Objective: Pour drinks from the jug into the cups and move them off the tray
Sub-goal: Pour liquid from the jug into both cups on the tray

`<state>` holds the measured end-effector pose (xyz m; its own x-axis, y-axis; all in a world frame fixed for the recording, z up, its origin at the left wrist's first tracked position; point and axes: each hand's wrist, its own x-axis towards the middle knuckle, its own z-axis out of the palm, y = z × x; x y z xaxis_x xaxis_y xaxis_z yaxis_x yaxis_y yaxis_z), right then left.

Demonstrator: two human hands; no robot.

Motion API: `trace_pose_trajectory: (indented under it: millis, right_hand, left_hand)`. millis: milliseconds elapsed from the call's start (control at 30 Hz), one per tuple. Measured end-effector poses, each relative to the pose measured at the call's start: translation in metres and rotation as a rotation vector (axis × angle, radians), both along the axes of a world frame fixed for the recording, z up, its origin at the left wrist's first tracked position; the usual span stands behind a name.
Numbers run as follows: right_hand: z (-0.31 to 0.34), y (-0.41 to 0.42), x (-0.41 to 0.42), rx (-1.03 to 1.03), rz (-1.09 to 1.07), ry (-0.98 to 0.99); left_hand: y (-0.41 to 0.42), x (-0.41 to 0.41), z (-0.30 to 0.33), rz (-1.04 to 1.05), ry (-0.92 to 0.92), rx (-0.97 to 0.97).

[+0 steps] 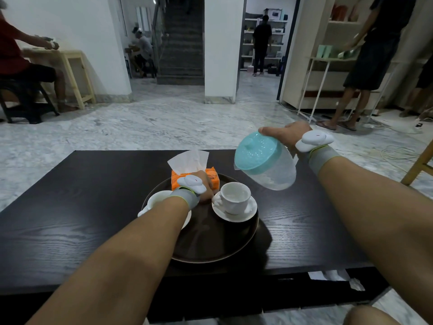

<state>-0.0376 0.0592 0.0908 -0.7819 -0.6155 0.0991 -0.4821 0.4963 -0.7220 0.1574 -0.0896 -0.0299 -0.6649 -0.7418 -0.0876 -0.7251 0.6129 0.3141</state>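
A round dark tray (210,249) lies on the black table. Two white cups on saucers stand on it: the right cup (235,197) is in plain view, the left cup (158,199) is partly hidden behind my left forearm. My right hand (285,134) grips a clear plastic jug (269,165) with a turquoise lid, tilted toward the right cup and held above and to its right. My left hand (207,187) rests on the tray's far part between the cups, beside the right saucer; its fingers are hidden, so I cannot see what it holds.
An orange tissue pack (206,178) with a white tissue sticking up sits at the tray's far edge. The black wood-grain table (70,219) extends left and right. Beyond it, several people stand or sit on the marble floor. A wooden chair leg (419,165) stands at right.
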Motion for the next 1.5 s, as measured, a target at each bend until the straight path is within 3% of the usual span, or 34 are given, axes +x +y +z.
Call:
trace_pose_trajectory:
  millis: [433, 700, 1000, 1300, 1500]
  right_hand:
    - [0.027, -0.018, 0.049, 0.055, 0.113, 0.137]
    - [0.025, -0.045, 0.079, 0.049, 0.185, 0.117]
    - [0.014, -0.072, 0.102, 0.062, 0.223, 0.084]
    - [0.005, -0.096, 0.135, 0.155, 0.238, 0.244]
    - [0.0, -0.108, 0.145, 0.234, 0.25, 0.377]
  left_hand:
    - [-0.015, 0.059, 0.033, 0.127, 0.062, 0.027]
    - [-0.025, 0.102, 0.035, 0.203, 0.109, 0.033]
    - [-0.034, 0.144, 0.022, 0.303, 0.035, 0.115]
    - [-0.04, 0.162, -0.006, 0.279, -0.045, 0.234]
    - [-0.043, 0.168, -0.018, 0.226, -0.004, 0.201]
